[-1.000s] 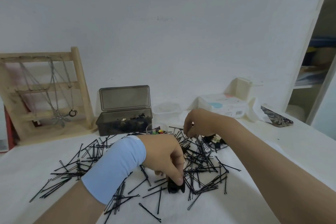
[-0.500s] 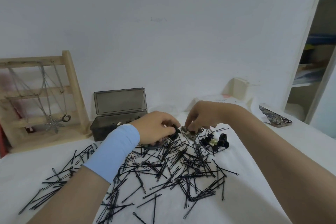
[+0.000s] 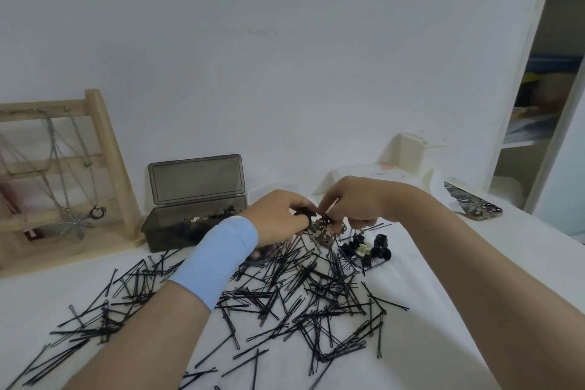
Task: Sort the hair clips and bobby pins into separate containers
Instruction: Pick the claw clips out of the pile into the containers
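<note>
Several black bobby pins (image 3: 285, 291) lie scattered over the white table. A small heap of black hair clips (image 3: 368, 248), one cream-coloured, sits to the right of the pile. My left hand (image 3: 278, 218), with a light blue wrist band, pinches a small black hair clip (image 3: 305, 215) above the far end of the pile. My right hand (image 3: 351, 203) meets it from the right and pinches a dark clip (image 3: 325, 218); a brownish metal clip (image 3: 323, 236) hangs just below. The smoky grey box (image 3: 177, 231) with open lid holds several clips.
A wooden jewellery rack (image 3: 104, 149) with chains stands at the far left. A cream box (image 3: 410, 152) and white wipes pack (image 3: 373, 172) sit at the back. A patterned phone (image 3: 471, 203) lies at the right, beside a white shelf unit (image 3: 538, 73).
My left hand lifted a black clip from the near side of the pile and carried it up to my right hand. Both hands now meet above the pile's far end.
</note>
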Demonstrator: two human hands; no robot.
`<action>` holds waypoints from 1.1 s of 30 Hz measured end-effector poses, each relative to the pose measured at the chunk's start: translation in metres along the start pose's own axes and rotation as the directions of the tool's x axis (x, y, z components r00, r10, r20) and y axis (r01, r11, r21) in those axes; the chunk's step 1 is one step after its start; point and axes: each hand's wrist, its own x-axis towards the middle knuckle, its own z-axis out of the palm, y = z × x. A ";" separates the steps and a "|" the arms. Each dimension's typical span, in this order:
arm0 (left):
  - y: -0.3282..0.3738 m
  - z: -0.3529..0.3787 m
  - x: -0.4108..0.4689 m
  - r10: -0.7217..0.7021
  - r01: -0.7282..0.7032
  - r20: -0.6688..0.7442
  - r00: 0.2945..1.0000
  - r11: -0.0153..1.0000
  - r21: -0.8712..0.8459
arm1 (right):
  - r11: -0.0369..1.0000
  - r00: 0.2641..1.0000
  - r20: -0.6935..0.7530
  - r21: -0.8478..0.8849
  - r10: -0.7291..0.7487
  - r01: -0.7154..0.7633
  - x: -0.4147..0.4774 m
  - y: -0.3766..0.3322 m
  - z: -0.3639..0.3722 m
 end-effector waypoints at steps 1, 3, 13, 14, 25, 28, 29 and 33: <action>0.001 0.001 0.001 0.021 -0.021 0.010 1.000 1.000 -0.017 | 0.999 1.000 -0.003 0.049 0.013 -0.013 0.001 0.001 0.000; 0.001 0.003 0.005 0.051 -0.052 -0.002 0.999 0.998 -0.039 | 0.990 1.000 -0.001 0.137 0.018 -0.018 0.004 0.001 0.002; -0.016 -0.003 0.013 0.067 -0.085 -0.113 0.991 0.983 -0.164 | 0.957 0.997 0.070 0.290 -0.042 0.020 0.027 -0.003 0.013; -0.019 -0.003 0.013 0.064 -0.086 -0.119 0.991 0.979 -0.186 | 0.972 0.994 0.086 0.231 -0.071 0.049 0.028 -0.004 0.014; -0.031 -0.015 0.006 -0.071 0.045 -0.068 0.995 0.943 -0.330 | 0.995 0.973 0.209 0.036 -0.098 0.092 0.031 -0.015 0.012; -0.030 -0.018 0.003 -0.127 0.121 -0.002 0.992 0.951 -0.286 | 0.995 0.966 0.239 0.047 -0.098 0.089 0.031 -0.015 0.009; -0.031 -0.019 0.002 -0.147 0.141 -0.001 0.989 0.955 -0.263 | 0.995 0.964 0.247 0.056 -0.095 0.084 0.031 -0.014 0.008; -0.034 -0.030 0.003 -0.184 0.156 -0.083 0.979 0.951 -0.267 | 0.994 0.959 0.281 -0.095 -0.031 0.060 0.028 -0.013 0.003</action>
